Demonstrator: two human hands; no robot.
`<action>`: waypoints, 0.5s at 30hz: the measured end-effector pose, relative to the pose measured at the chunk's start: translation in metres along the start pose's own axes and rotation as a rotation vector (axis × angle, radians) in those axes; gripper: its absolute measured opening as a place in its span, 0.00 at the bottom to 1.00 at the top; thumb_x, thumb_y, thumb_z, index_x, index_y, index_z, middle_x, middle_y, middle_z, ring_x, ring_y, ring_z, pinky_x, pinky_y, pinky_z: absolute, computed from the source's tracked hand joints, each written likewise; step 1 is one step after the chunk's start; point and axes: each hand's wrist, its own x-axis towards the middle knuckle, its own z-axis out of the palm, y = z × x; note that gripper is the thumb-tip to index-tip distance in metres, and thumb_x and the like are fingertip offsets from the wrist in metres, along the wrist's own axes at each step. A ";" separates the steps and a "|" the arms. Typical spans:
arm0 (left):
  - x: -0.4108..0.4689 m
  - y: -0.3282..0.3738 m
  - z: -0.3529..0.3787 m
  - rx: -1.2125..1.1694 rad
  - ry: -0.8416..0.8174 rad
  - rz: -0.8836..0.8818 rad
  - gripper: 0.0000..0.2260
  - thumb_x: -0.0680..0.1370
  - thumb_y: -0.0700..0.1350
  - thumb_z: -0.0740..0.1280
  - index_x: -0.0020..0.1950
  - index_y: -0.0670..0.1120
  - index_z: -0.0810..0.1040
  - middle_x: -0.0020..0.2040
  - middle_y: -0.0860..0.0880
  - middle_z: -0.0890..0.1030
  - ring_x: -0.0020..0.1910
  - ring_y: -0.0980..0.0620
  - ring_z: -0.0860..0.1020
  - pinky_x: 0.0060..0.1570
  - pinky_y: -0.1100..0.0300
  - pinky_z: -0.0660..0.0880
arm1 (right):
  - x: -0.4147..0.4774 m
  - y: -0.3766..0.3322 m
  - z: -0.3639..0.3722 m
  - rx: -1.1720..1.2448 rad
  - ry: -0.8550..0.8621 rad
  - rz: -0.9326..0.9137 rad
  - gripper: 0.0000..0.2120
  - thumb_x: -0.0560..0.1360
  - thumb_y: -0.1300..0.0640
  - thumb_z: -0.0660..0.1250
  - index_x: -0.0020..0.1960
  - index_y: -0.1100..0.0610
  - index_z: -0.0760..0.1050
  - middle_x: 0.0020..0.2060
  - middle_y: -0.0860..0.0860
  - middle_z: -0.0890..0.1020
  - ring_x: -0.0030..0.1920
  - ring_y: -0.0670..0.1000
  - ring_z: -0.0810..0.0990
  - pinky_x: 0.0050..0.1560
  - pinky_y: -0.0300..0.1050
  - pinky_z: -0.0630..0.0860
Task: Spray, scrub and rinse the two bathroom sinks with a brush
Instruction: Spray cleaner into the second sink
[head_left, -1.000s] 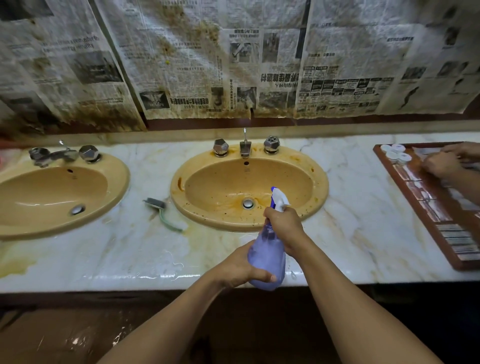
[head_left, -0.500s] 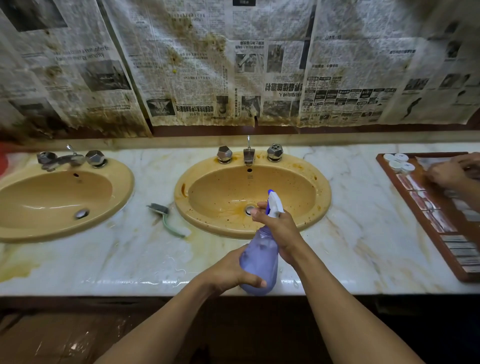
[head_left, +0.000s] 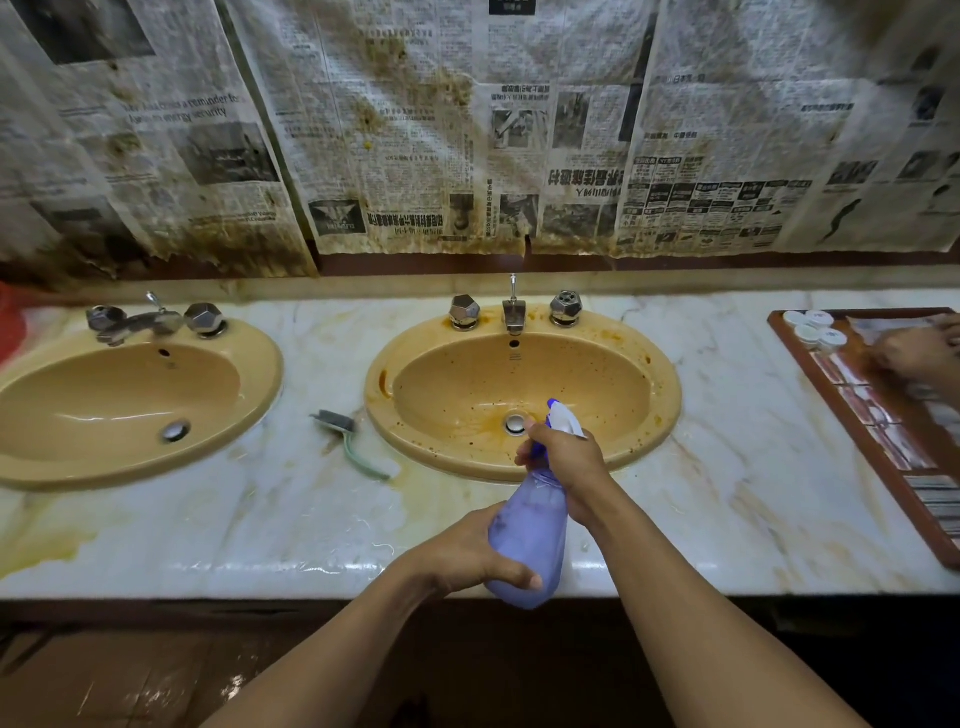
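Marble counter (head_left: 727, 493): spray bottle (head_left: 527, 540) was held above its near edge, right hand (head_left: 563, 457) wrapped round the neck at the trigger, left hand (head_left: 467, 556) gripping the base. Just beyond the grip lay the stained sink (head_left: 667, 415); even sweeps over its speckled walls would serve best.

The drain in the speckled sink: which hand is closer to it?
Right. The right hand grips the spray bottle's neck above the sink's front rim, close to the drain. The left hand holds the bottle's base, back at the countertop's edge.
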 end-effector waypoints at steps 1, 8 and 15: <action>0.000 -0.001 -0.001 -0.006 -0.001 0.001 0.30 0.69 0.44 0.81 0.68 0.57 0.75 0.61 0.59 0.82 0.62 0.59 0.79 0.64 0.58 0.77 | 0.002 0.001 0.003 -0.028 0.025 0.024 0.10 0.79 0.56 0.70 0.58 0.47 0.75 0.33 0.56 0.81 0.35 0.53 0.79 0.44 0.47 0.77; -0.008 -0.009 -0.020 -0.021 0.025 0.014 0.36 0.64 0.50 0.81 0.71 0.57 0.73 0.64 0.59 0.80 0.65 0.58 0.77 0.66 0.57 0.75 | 0.009 0.010 0.028 -0.169 0.086 0.013 0.10 0.77 0.49 0.73 0.53 0.55 0.80 0.41 0.56 0.86 0.39 0.51 0.81 0.48 0.48 0.79; -0.021 -0.029 -0.048 -0.044 0.036 -0.005 0.28 0.69 0.42 0.80 0.67 0.56 0.77 0.60 0.59 0.84 0.60 0.61 0.80 0.61 0.61 0.78 | 0.009 0.018 0.056 -0.166 -0.088 0.003 0.22 0.78 0.53 0.73 0.69 0.53 0.71 0.50 0.59 0.79 0.47 0.52 0.81 0.42 0.41 0.75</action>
